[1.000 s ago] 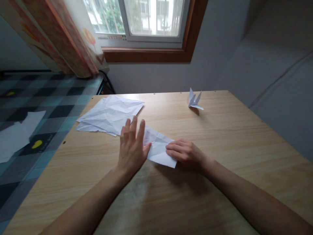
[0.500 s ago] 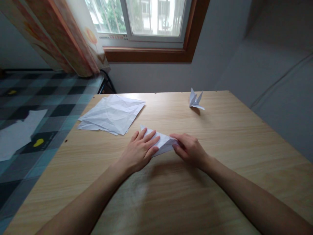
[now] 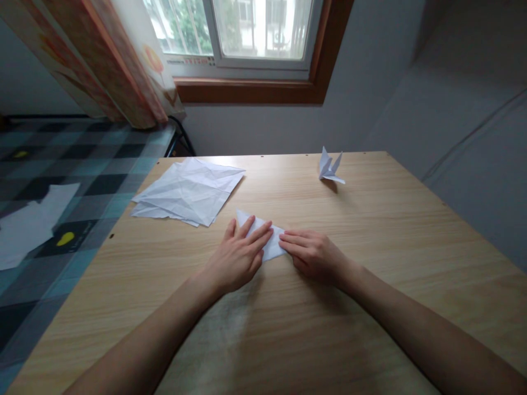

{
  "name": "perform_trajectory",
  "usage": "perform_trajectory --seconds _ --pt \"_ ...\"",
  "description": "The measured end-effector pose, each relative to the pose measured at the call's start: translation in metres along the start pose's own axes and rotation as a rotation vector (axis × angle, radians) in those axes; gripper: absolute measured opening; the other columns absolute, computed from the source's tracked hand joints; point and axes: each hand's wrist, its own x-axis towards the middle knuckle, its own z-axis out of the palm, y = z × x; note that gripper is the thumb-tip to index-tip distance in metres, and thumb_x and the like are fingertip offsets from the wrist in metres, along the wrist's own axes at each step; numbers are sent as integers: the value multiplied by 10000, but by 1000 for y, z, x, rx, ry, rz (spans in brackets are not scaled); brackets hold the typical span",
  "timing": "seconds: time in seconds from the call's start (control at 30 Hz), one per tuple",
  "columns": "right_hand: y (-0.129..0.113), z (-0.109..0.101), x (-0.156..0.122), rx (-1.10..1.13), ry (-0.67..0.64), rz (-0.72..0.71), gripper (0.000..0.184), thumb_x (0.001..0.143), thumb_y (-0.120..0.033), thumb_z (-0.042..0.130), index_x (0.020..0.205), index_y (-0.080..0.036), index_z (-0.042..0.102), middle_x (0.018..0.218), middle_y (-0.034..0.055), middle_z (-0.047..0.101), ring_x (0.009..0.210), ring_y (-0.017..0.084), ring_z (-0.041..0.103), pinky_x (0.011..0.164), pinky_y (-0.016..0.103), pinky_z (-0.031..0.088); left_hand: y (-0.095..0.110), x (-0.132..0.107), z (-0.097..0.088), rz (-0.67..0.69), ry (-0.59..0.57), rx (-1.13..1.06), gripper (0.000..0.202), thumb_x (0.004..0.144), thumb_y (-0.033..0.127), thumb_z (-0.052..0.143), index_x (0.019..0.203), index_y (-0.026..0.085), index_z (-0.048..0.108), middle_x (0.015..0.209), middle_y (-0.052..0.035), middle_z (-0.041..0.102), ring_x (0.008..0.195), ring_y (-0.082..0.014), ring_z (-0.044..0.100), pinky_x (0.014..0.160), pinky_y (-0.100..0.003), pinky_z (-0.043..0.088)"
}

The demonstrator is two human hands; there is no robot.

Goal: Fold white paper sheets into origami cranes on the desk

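A small folded white paper (image 3: 269, 247) lies flat on the wooden table (image 3: 370, 230) in front of me. My left hand (image 3: 239, 255) rests on its left part, fingers stretched out flat and pressing down. My right hand (image 3: 313, 253) lies on the paper's right end, fingers extended and pressed together on it. Only a narrow strip and the far corner of the paper show between and beyond my fingers.
A stack of creased white sheets (image 3: 189, 190) lies at the table's far left. A finished paper crane (image 3: 329, 167) stands at the far right-centre. A checked bedspread (image 3: 74, 181) with a loose white sheet (image 3: 28, 222) is to the left; a window (image 3: 247, 33) is ahead.
The paper has been folded over to a narrower shape. My left hand dropped from raised to flat on it, and my right hand moved from gripping its edge to pressing it down.
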Motion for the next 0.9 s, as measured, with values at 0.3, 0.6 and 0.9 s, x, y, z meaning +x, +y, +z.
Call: perform_trajectory --seconds 0.3,0.6,0.9 --pt "-1 -22 1 -69 -188 110 170 901 -69 551 866 -177 677 996 101 752 928 196 701 813 288 561 -2 -2 -4 30 -61 -7 699 924 600 471 1507 226 379 1538 -125 430 1452 -398 302 1143 -655 184" --pt "-3 -27 5 -186 -223 11 214 930 -56 492 826 -160 649 864 98 712 802 186 651 758 304 507 -1 -1 -7 39 -41 -41 630 928 572 492 1459 234 464 1512 -114 470 1424 -428 324 1127 -663 210" --pt "10 -22 0 -214 89 -35 178 948 -120 507 937 -169 677 801 68 700 742 185 610 685 323 452 -3 -1 -6 75 33 -90 642 865 577 592 1404 235 528 1413 -127 570 1378 -416 407 1128 -653 226"
